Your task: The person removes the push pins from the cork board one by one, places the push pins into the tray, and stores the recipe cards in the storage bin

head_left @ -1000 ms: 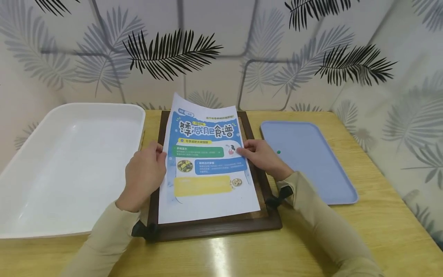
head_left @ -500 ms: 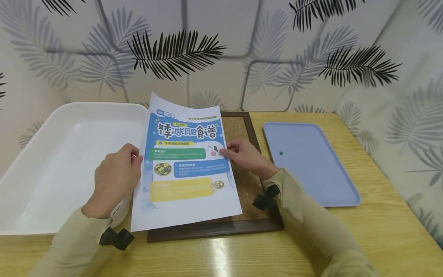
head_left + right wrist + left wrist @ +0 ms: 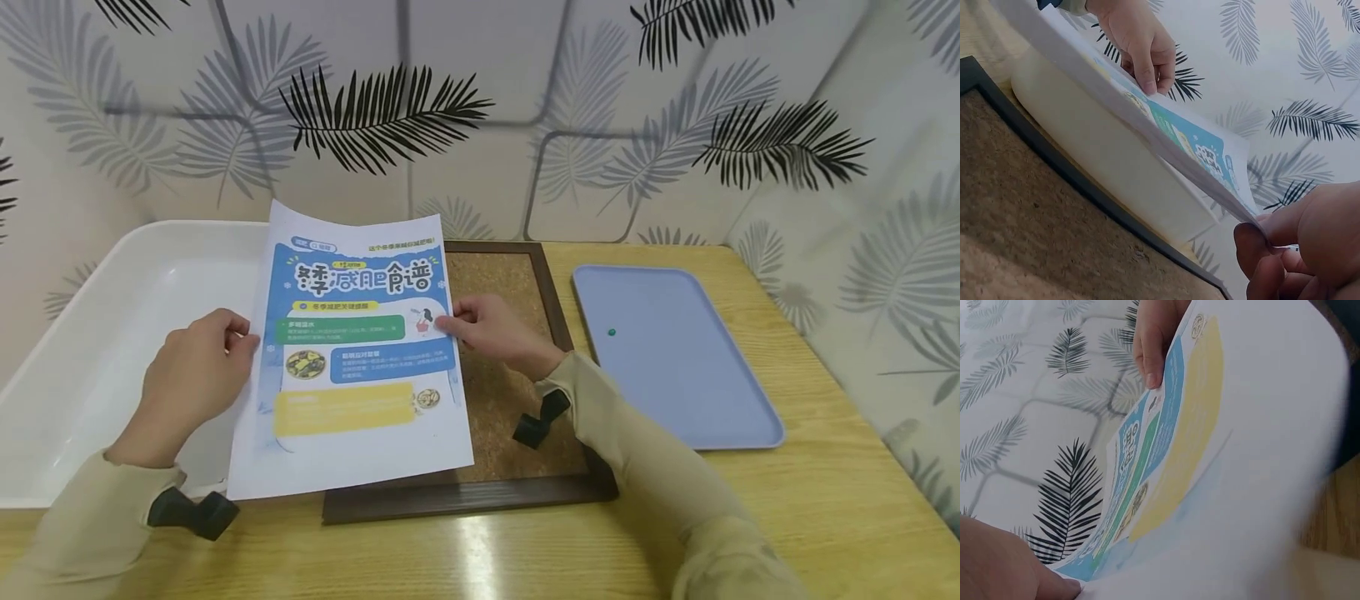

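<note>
A printed paper sheet (image 3: 352, 333) with blue, green and yellow blocks is held up between both hands. My left hand (image 3: 191, 375) pinches its left edge, and my right hand (image 3: 498, 333) pinches the right edge between thumb and curled fingers. The sheet bows slightly, and its lower part overlaps the left side of a cork board (image 3: 517, 417) with a dark brown frame. In the right wrist view the sheet (image 3: 1166, 137) stands clear above the cork board (image 3: 1041, 206).
A large white tub (image 3: 180, 258) stands on the left, partly behind the sheet. On the right lies a pale blue tray (image 3: 675, 367) with a small green pin (image 3: 612, 332) on it. All rest on a wooden table (image 3: 570, 550) before a leaf-patterned backdrop (image 3: 487, 150).
Both hands have carried the paper sheet leftward from over the cork board, uncovering much of its right side. The sheet now overlaps the white tub's right part.
</note>
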Action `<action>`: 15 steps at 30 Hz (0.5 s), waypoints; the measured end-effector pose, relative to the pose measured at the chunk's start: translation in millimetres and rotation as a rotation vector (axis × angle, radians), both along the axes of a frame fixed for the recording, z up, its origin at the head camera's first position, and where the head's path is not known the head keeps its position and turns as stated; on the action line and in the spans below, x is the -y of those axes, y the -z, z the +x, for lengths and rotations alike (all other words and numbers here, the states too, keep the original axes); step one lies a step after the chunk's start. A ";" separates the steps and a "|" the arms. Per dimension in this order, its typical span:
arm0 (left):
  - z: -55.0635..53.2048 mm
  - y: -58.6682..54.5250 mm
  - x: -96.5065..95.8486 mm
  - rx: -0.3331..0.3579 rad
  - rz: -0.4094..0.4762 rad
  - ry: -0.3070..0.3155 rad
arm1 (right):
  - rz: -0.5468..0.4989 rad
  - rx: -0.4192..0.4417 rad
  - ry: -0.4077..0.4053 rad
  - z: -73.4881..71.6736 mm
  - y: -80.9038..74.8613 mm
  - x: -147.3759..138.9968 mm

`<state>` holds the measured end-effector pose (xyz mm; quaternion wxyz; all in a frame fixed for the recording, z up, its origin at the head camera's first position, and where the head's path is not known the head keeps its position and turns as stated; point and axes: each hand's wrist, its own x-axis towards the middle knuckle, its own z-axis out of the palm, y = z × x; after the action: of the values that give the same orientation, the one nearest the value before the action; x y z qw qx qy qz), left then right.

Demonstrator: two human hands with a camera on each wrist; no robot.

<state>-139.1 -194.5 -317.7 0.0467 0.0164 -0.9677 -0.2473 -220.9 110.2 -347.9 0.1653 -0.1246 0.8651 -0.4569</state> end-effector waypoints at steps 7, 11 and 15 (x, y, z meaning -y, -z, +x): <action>-5.4 8.3 28.2 0.050 0.046 -0.044 | -0.021 0.010 -0.014 -6.1 0.2 23.6; -11.3 13.7 43.0 0.056 0.065 -0.077 | -0.020 0.003 -0.011 -8.9 -1.4 39.3; -19.1 16.5 61.3 0.084 0.078 -0.084 | -0.010 -0.015 -0.027 -12.1 -3.1 55.6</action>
<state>-158.2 -255.8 -334.2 0.0158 0.0692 -0.9568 -0.2819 -233.0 54.6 -344.8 0.1640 -0.1404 0.8623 -0.4581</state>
